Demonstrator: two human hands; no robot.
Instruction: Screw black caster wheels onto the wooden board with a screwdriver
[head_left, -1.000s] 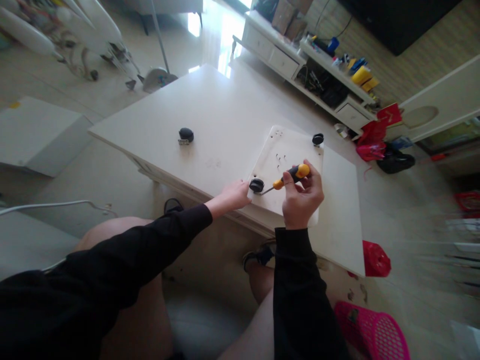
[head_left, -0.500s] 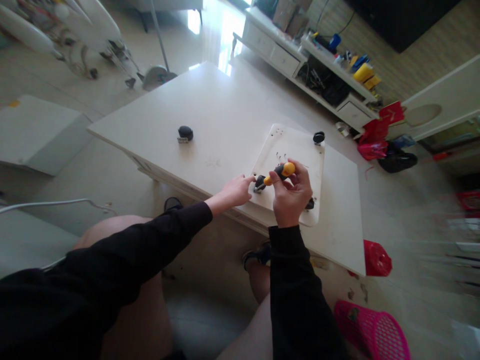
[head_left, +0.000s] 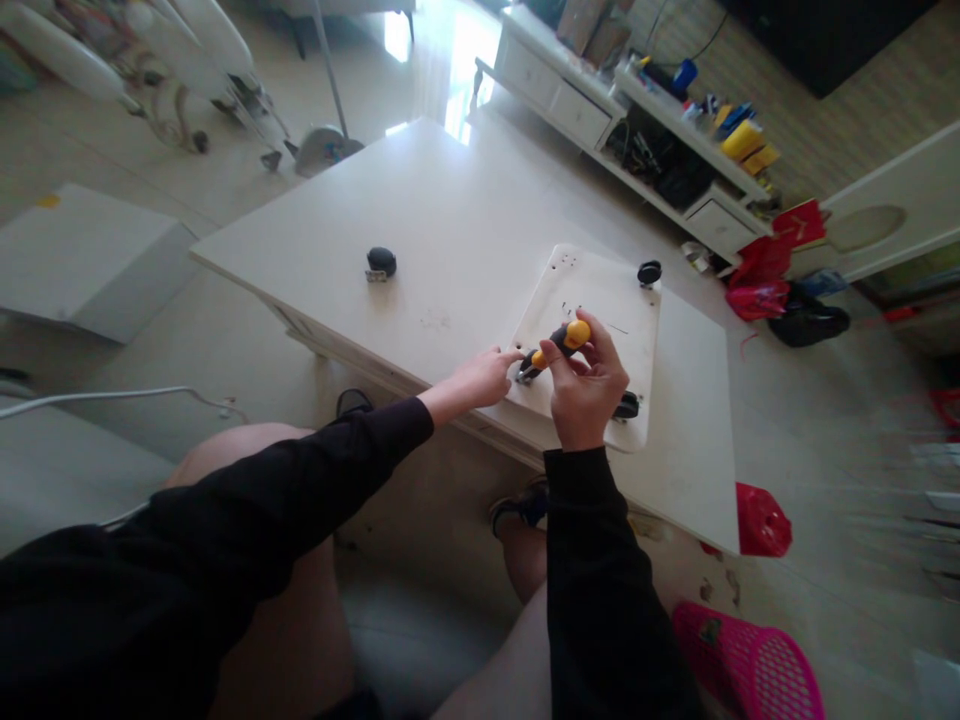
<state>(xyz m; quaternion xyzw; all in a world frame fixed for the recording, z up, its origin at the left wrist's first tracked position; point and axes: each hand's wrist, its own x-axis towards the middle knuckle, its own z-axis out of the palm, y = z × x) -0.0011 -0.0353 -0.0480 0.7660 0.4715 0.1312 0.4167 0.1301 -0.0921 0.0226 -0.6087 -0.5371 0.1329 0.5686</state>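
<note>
My right hand (head_left: 590,398) is closed round the handle of a yellow and black screwdriver (head_left: 568,338). The tool slants down to the left, its tip at the metal base of a black caster wheel (head_left: 526,362). At that wheel my left hand (head_left: 489,378) has its finger and thumb against the caster, holding it on the near left corner of a white board (head_left: 534,335). Two more casters stand on this board, one at the far right corner (head_left: 649,272) and one at the near right (head_left: 628,405), partly behind my right hand. Small screws (head_left: 566,306) lie mid-board.
A loose caster (head_left: 382,263) sits farther left on the white table (head_left: 450,230). Past the far edge runs a white cabinet (head_left: 559,100) with drawers and clutter. A pink basket (head_left: 750,660) and a red bag (head_left: 763,520) are on the floor at right.
The whole view has shifted slightly, so things appear a little farther right. Both hands stay at the same caster, and the screwdriver remains in my right hand.
</note>
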